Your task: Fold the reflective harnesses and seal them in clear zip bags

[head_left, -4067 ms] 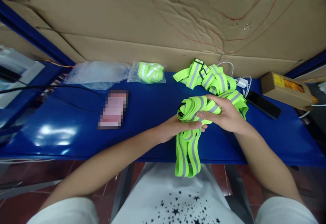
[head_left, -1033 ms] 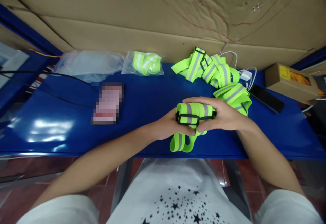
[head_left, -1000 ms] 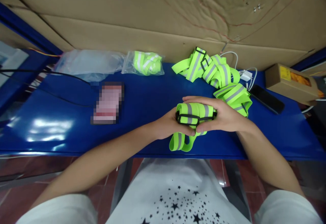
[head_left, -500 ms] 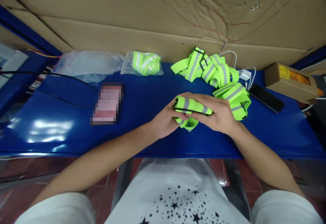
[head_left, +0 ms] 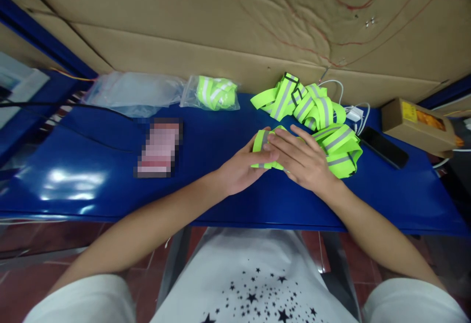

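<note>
A folded reflective strap point(head_left: 260, 140), neon yellow-green with a grey stripe, is between my two hands above the blue table. My left hand point(head_left: 241, 168) grips its left end, with the thumb across the front. My right hand point(head_left: 303, 159) lies over the strap's right part, fingers stretched across it and hiding much of it. Just beyond my right hand lies a bundled reflective strap point(head_left: 340, 149). Farther back is a pile of similar straps point(head_left: 312, 105) with black buckles.
On the blue table point(head_left: 206, 136) are a pixelated pink phone-like object point(head_left: 158, 149), clear plastic bags point(head_left: 136, 90) and a bagged strap point(head_left: 217, 92). To the right lie a black phone point(head_left: 384, 146), a white charger point(head_left: 355, 113) and a cardboard box point(head_left: 415, 124). Cardboard point(head_left: 198, 14) backs the table.
The strap has turned in my hands, and its hanging loop below no longer shows. My right hand's fingers have moved across its front. The view has shifted slightly.
</note>
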### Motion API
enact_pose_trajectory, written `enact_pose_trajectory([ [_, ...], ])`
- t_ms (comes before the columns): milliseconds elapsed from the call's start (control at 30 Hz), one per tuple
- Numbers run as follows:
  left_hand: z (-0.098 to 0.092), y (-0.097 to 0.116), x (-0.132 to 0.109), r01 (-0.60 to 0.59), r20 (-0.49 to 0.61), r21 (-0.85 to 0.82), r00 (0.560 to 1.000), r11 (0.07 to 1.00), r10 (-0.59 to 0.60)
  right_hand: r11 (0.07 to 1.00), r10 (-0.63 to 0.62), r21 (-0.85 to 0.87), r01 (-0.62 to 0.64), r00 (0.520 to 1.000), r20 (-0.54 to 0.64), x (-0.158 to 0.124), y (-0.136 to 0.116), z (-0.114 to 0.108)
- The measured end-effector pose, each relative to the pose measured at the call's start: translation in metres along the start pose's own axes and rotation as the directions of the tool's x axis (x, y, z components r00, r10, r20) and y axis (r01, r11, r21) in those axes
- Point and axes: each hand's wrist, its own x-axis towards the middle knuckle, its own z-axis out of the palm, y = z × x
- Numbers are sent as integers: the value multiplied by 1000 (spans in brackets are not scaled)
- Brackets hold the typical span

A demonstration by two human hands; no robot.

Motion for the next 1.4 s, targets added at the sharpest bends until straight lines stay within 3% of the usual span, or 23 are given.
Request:
enact_pose_trajectory([
  [133, -4, 2, 5, -54, 16, 117, 998, 992, 52, 997, 81, -21, -80, 993, 89, 3, -5, 6],
  [267, -5, 3, 6, -71, -37, 221, 996, 973, 82, 946, 171, 253, -203, 975, 141, 4, -10, 7],
  [333, -5, 1, 6, -57, -81, 234, 994, 970, 78, 883, 263, 379, -277, 961, 89, 3, -10, 9],
  [400, -4, -1, 5, -71, -92, 247, 991, 966, 97, 794, 447, 470, -385, 894, -23, 2, -7, 13],
  [467, -3, -1, 4, -109, -59, 287, 990, 952, 131, 651, 622, 588, -481, 782, -49, 1, -4, 19],
  [533, -1, 1, 2, -189, 31, 368, 981, 910, 191, 410, 696, 752, -517, 710, 108, 1, -2, 25],
  [633, 1, 5, -1, -358, 219, 548, 934, 756, 283, 14, 638, 887, -462, 687, 348, 4, -3, 28],
  [700, 2, 9, -2, -454, 301, 650, 890, 609, 342, -103, 618, 900, -423, 682, 391, 6, -6, 26],
  [767, 0, 13, -2, -509, 348, 726, 852, 463, 390, -100, 617, 906, -410, 689, 380, 7, -8, 20],
  [833, -3, 18, -1, -541, 402, 766, 825, 348, 396, -13, 614, 906, -424, 711, 342, 8, -9, 14],
  [900, -7, 21, 1, -577, 474, 767, 805, 281, 357, 111, 615, 881, -460, 728, 302, 7, -9, 10],
  [967, -12, 19, 4, -633, 546, 728, 767, 264, 336, 154, 638, 853, -499, 709, 300, 4, -8, 11],
  [1033, -17, 11, 7, -652, 562, 702, 754, 287, 341, 90, 673, 841, -533, 655, 343, 1, -6, 15],
  [1133, -26, -2, 13, -611, 508, 710, 789, 351, 345, -20, 735, 838, -545, 560, 382, 0, -5, 21],
  [1267, -34, -9, 18, -577, 448, 744, 805, 337, 389, -185, 792, 848, -497, 435, 429, 8, -10, 17],
  [1333, -32, -7, 17, -560, 431, 764, 812, 319, 394, -265, 786, 841, -471, 400, 472, 13, -14, 11],
  [1400, -28, -3, 14, -569, 452, 770, 806, 289, 381, -287, 782, 840, -460, 394, 483, 17, -16, 6],
])
